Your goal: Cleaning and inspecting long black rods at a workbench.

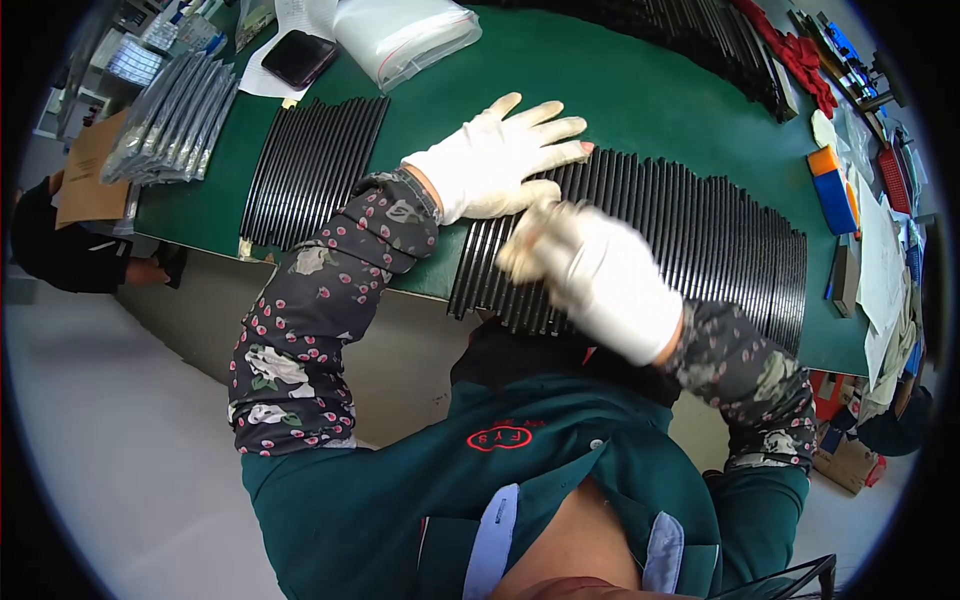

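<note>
A row of thin black rods (pixel 690 210) lies side by side on the green table in front of me. My left hand (pixel 490 160), in a white glove, rests at the left end of this row with its fingers spread; a bare fingertip shows by the rods' far ends. Above the rods' left part is my right hand (pixel 610 275), also gloved and blurred by motion. Its fingers look curled in, around something greyish that I cannot make out. To the left of my left hand lies a smaller row of black rods (pixel 312 170).
Bagged items are stacked (pixel 175 120) at the far left, near a phone (pixel 300 60) and clear plastic bags (pixel 405 35). More dark rods (pixel 700 45) and a red cloth (pixel 795 55) lie at the back. A blue-and-orange block (pixel 833 190) stands at right, beside papers (pixel 878 260).
</note>
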### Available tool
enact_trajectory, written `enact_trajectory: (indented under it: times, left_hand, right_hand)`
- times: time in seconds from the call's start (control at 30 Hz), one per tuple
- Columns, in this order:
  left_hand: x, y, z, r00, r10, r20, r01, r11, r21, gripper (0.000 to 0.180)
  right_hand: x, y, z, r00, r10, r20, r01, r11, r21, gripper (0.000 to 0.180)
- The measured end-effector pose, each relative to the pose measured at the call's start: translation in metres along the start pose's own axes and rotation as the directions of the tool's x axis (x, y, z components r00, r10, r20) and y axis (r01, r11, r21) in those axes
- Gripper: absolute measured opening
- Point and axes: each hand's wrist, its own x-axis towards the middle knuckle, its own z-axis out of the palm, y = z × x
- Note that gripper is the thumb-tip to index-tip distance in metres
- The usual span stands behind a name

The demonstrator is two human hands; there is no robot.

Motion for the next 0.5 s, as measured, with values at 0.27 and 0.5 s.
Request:
enact_trajectory:
  times: [0.27, 0.5]
  left_hand:
    - [-0.002, -0.006, 0.001, 0.998, 0.06, -0.017, -0.057, 0.992, 0.116, 0.059]
    - [0.007, 0.002, -0.002, 1.0, -0.015, 0.011, 0.016, 0.994, -0.104, 0.056]
  right_hand:
    - [0.023, -0.012, -0.006, 0.992, 0.086, -0.096, -0.058, 0.962, 0.265, 0.031]
    - [0.005, -0.056, 0.009, 0.9, -0.297, 0.32, 0.195, 0.929, 0.315, 0.028]
